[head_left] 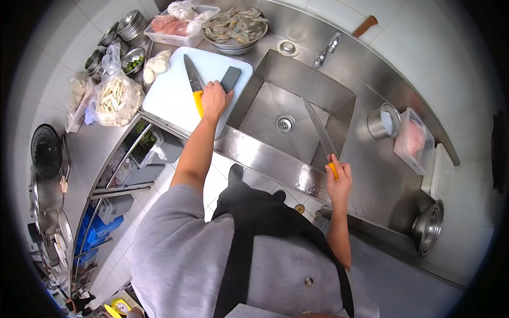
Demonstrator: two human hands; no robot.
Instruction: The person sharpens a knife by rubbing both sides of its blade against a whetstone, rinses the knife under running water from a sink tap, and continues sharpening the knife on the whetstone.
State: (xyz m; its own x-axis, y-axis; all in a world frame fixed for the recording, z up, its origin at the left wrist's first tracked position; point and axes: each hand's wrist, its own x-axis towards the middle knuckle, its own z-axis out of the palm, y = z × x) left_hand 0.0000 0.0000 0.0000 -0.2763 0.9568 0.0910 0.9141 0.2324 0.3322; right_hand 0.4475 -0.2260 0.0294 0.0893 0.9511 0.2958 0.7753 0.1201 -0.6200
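Observation:
My left hand [214, 100] is over the white cutting board [167, 100], its fingers and thumb closed around the near end of a dark grey sharpening stone [230, 78]. Just left of those fingers, a knife with a yellow handle [198, 103] lies on the board, its blade pointing away from me. In my right hand [339, 183] is a second yellow-handled knife [319, 129], gripped by the handle. Its long blade slants up and left over the steel sink [254, 106]. The tip is above the basin.
A bowl of shrimp [236, 29] and a tub of bagged meat [177, 26] stand behind the board. Bagged pale strips [114, 98] sit at left. The tap [327, 50] rises behind the sink. A metal pot [383, 122] and a plastic meat container [413, 140] stand at right.

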